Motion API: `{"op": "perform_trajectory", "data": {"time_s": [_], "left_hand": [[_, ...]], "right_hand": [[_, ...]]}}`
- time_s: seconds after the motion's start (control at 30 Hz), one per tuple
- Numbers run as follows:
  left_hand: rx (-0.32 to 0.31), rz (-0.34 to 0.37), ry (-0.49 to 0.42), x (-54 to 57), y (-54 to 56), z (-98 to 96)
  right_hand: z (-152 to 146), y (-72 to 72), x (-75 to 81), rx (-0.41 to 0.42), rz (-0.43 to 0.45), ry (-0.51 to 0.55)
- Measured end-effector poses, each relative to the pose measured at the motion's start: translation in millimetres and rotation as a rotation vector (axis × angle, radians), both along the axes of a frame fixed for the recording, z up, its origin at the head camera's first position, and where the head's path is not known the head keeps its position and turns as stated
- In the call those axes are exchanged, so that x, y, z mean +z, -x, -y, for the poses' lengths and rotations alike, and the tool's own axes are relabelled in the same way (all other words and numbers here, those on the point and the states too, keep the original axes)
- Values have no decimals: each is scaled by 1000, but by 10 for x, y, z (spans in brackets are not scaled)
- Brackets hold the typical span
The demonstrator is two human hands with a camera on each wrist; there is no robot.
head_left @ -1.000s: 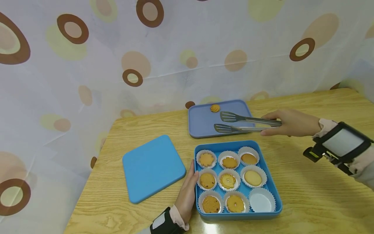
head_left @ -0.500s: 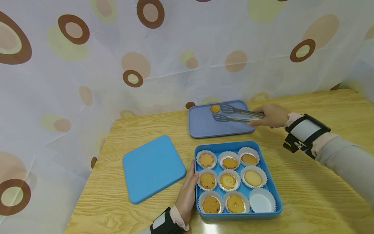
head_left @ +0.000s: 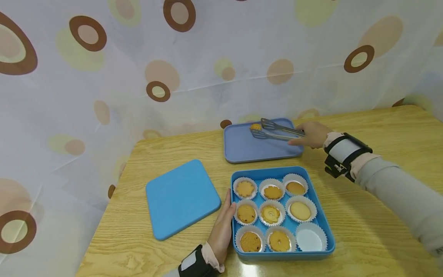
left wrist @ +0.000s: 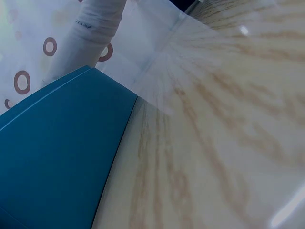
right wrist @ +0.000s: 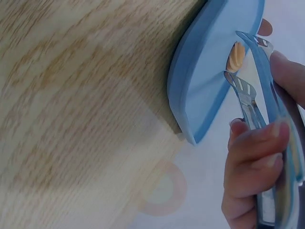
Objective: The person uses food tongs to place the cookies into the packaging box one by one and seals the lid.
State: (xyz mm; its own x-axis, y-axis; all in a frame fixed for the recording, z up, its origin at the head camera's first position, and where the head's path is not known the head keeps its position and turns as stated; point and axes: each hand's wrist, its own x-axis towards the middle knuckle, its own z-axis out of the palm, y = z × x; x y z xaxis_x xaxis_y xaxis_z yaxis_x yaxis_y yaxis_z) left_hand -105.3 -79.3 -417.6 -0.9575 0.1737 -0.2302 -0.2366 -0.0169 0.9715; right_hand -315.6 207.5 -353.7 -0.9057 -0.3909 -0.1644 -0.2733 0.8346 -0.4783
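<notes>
My right hand (head_left: 313,134) grips metal tongs (head_left: 282,128) over the right part of the blue-grey tray (head_left: 256,152). The slotted tips stand apart around a swirled cookie (head_left: 255,126) near the tray's back edge; the right wrist view shows the cookie (right wrist: 236,57) between them. Whether the tips touch it, I cannot tell. My left hand (head_left: 220,234) rests along the left side of a blue box (head_left: 283,256), fingers extended, thumb at the rim. Inside the box, several white paper cups carry cookies; the front-right paper cup (head_left: 310,237) shows its bare bottom.
A flat blue lid (head_left: 182,200) lies left of the box on the wooden table (head_left: 121,238). Behind the tray hangs a white patterned cloth (head_left: 207,77). In the left wrist view, the box's side wall (left wrist: 57,157) fills the lower left.
My right hand has carried the tongs left and back over the tray, so their tips now reach the cookie. The left hand and the box have stayed put.
</notes>
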Motion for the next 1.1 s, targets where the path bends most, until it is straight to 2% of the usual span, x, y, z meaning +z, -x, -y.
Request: {"op": "perform_trajectory", "data": {"time_s": [0.17, 0.37, 0.6, 0.73, 1.1], "left_hand": [[1, -6, -8, -7, -1, -2], [0, -11, -16, -16, -3, 2], [0, -14, -14, -17, 0, 2], [4, -13, -11, -20, 1, -2], [6, 5, -16, -18, 7, -8]], "right_hand": [[48, 13, -18, -15, 14, 7], [98, 21, -47, 7, -33, -1], [143, 23, -55, 30, -121, -92], [160, 21, -56, 23, -135, -120], [130, -14, -97, 25, -152, -101]]}}
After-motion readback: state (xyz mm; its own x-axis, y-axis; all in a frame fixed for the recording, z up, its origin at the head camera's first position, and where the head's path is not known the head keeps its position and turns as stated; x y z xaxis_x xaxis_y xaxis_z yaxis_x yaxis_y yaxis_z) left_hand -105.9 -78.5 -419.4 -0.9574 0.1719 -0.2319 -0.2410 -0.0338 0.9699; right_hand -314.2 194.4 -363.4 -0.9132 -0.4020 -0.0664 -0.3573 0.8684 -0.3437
